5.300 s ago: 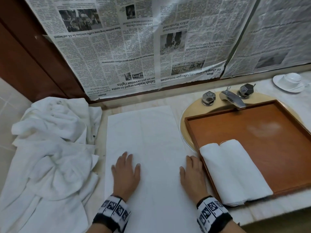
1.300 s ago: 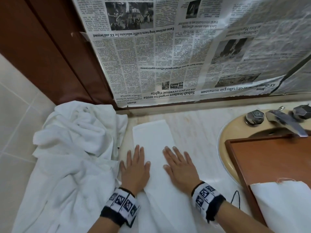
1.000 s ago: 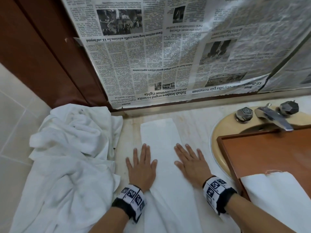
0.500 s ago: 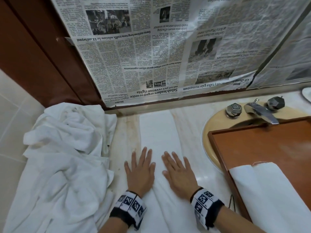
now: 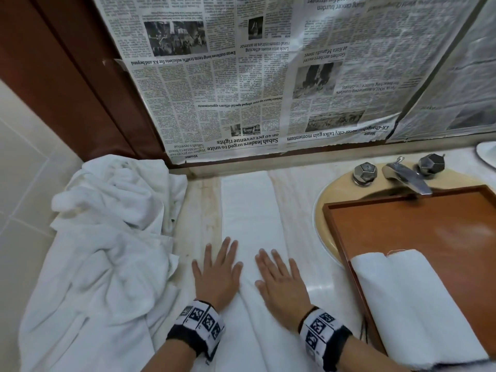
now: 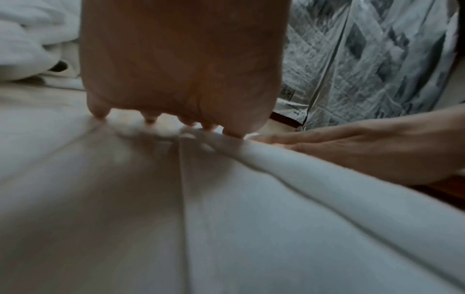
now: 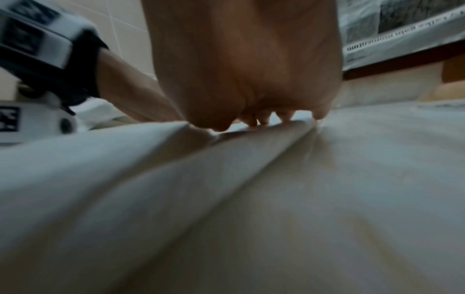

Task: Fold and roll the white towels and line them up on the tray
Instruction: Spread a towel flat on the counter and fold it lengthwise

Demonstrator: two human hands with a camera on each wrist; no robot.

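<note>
A white towel folded into a long narrow strip lies on the marble counter, running from the wall toward me. My left hand lies flat with straight fingers on its left edge. My right hand lies flat on its right side. The wrist views show the towel from close up beneath each palm. A wooden tray sits over the sink at right, with a folded white towel at its near left corner.
A heap of loose white towels fills the counter's left end against the tiled wall. A tap with two knobs stands behind the tray. Newspaper covers the wall behind. A white dish sits at far right.
Five seconds ago the towel lay wide and flat; now it is a narrow strip. Over the last second both hands slid back along it toward me, flat throughout.
</note>
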